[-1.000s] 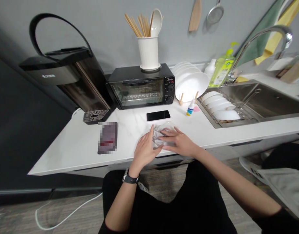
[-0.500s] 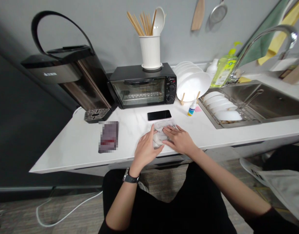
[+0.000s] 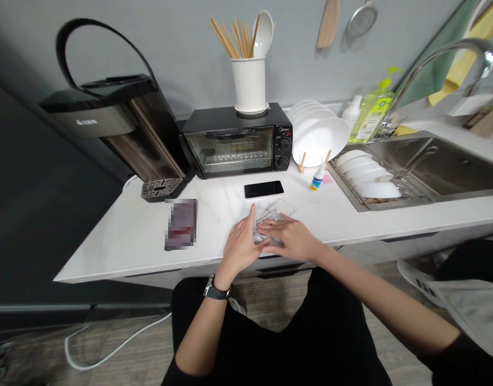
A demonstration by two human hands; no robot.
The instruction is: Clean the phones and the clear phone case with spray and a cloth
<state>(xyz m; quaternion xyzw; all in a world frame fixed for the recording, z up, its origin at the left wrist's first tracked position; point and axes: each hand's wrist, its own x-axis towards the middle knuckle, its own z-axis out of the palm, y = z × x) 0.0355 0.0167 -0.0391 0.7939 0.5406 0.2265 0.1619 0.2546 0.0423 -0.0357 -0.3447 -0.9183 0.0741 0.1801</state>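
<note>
Both hands lie open and flat near the front edge of the counter (image 3: 129,236), the left hand (image 3: 240,244) beside and the right hand (image 3: 292,238) over a crumpled clear wrapper (image 3: 276,210), which lies crosswise, pokes out past the fingertips toward the black phone (image 3: 263,189), and is gripped by neither.

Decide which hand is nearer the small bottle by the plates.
Right. The right hand rests in front and left of the small bottle; the left hand lies farther left.
</note>
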